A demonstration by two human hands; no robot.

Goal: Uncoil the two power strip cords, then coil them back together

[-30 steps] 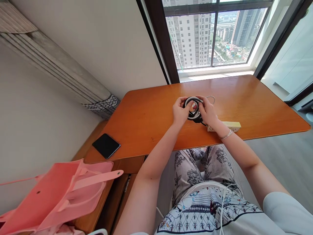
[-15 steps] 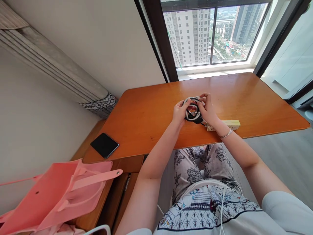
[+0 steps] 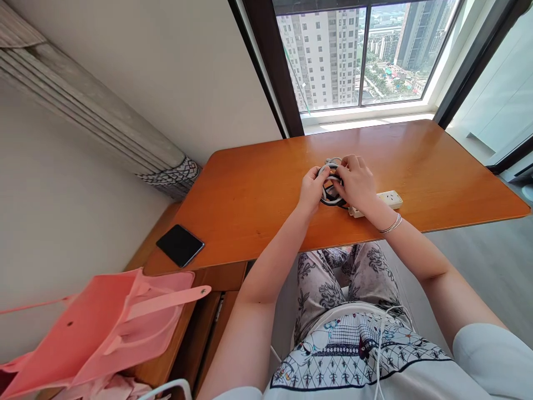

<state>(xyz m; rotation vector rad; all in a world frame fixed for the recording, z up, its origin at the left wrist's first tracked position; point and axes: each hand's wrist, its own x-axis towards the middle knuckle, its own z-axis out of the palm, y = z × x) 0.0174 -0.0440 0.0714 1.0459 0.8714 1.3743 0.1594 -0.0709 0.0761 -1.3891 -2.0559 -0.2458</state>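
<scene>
A coiled bundle of black and white cable is held between my two hands above the wooden table. My left hand grips its left side, with the thumb laid over the loops. On the right side, the bent fingers of my right hand close on the coil near its top; the fingertips are partly hidden. A thin pale cable end sticks out beyond the top of the loops. Just below my right hand lies a white power strip, its middle covered by my wrist. A black cable runs from the coil toward the strip's left end.
The wooden table stretches to the window sill. A dark phone lies at its left front corner. Beside that, a pink bag sits open on a lower wooden surface. A white cord hangs over my clothes.
Both hands and the coil have shifted slightly right. My right hand has turned over the coil, its back now facing up, and the power strip's socket face has tilted into view.
</scene>
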